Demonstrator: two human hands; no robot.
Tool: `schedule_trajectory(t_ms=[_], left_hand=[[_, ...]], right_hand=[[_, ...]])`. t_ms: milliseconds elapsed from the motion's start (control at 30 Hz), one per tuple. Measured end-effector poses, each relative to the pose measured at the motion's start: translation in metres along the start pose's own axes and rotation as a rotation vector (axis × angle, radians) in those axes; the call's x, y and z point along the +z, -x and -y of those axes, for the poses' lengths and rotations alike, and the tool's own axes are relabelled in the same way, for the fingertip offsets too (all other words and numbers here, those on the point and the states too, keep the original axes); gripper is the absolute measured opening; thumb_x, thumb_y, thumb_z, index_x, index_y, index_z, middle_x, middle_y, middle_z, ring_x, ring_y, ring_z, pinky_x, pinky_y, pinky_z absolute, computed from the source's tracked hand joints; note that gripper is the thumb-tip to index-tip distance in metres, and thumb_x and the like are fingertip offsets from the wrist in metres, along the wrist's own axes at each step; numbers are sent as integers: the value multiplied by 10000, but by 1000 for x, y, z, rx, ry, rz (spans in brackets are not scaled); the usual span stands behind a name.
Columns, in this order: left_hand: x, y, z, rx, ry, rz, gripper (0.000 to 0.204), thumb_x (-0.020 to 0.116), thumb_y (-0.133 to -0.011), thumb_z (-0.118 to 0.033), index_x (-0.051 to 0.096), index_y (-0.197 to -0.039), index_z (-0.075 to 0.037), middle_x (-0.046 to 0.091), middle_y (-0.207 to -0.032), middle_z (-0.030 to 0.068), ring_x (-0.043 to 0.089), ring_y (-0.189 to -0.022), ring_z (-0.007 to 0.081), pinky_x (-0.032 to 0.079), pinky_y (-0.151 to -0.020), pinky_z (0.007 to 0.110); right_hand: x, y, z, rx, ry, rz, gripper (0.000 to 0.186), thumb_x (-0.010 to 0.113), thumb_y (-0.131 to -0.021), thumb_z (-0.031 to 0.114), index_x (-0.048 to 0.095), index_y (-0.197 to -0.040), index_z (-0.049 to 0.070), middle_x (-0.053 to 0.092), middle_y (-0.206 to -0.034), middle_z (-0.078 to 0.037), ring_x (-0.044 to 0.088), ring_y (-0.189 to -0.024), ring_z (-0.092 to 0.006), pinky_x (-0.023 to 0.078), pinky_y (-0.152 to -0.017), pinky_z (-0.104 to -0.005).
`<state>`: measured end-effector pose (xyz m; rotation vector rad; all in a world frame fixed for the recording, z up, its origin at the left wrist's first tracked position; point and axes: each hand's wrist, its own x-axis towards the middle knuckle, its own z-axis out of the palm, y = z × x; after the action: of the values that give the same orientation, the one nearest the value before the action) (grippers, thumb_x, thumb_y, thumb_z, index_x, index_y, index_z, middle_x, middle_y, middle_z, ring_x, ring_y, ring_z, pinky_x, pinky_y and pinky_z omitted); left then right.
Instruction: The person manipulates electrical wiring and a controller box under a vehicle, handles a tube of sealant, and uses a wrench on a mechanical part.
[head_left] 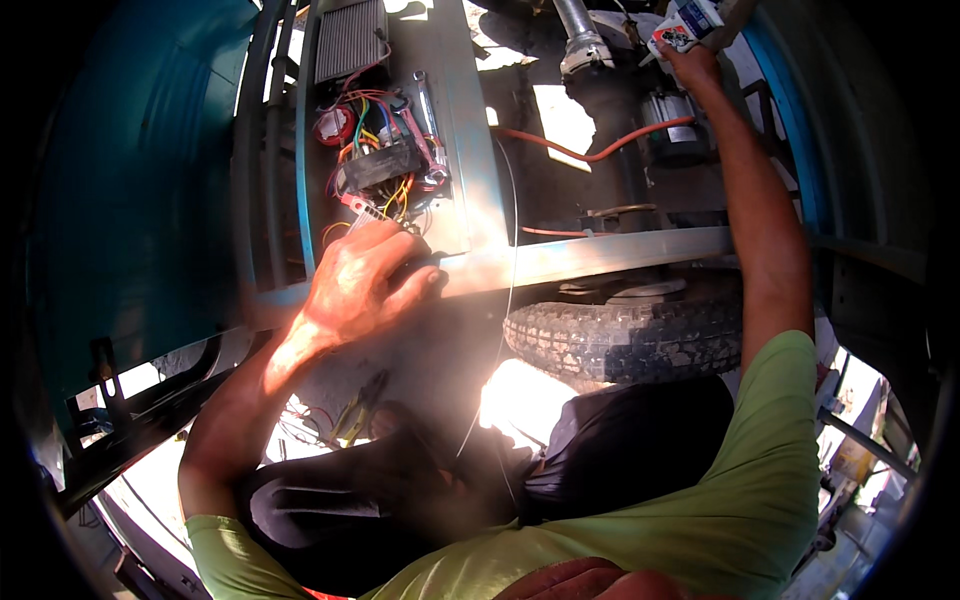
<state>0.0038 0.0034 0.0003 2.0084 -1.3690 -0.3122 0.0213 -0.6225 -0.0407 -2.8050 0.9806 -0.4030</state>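
- Green sleeves [770, 480] are sitting closest, low in the picture, with both arms reaching up and away.
- Left hand [365, 280] is lying curled on the metal bar [600, 255]; I cannot tell if it is gripping anything.
- Just above it, a bunch of wires [385, 150] is sitting on a grey plate [460, 120].
- Right hand [690, 65] is stretching far up and is holding a small white packet [685, 25].
- Below the bar, a black tyre [625, 340] is lying on its side.
- An orange hose [600, 150] is running near the right arm.
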Motion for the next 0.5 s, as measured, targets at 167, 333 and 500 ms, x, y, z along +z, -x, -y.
schedule_trajectory(t_ms=[167, 333, 500], left_hand=[[-1, 0, 0, -14, 8, 15, 181, 762, -849, -73, 704, -995, 17, 676, -913, 161, 666, -852, 344, 537, -761, 417], [0, 0, 0, 9, 4, 3, 199, 758, -853, -88, 700, -1008, 23, 679, -926, 170, 670, -861, 351, 540, -770, 422], [0, -2, 0, 3, 25, 8, 207, 760, -854, -93, 697, -1013, 24, 678, -930, 174, 670, -865, 357, 539, -772, 425]], right_hand=[[-11, 7, 14, 41, 159, 78, 733, 623, -870, 723, 770, -1151, 62, 743, -1175, -216, 704, -1115, -407, 528, -977, -492], [1, 9, 8, 10, 16, -112, 739, 671, -840, 737, 786, -1045, 36, 761, -1050, -236, 723, -1048, -410, 544, -926, -478], [1, 4, 5, 40, -132, -157, 704, 700, -831, 722, 799, -1053, 61, 764, -1069, -230, 726, -1047, -408, 541, -924, -479]])
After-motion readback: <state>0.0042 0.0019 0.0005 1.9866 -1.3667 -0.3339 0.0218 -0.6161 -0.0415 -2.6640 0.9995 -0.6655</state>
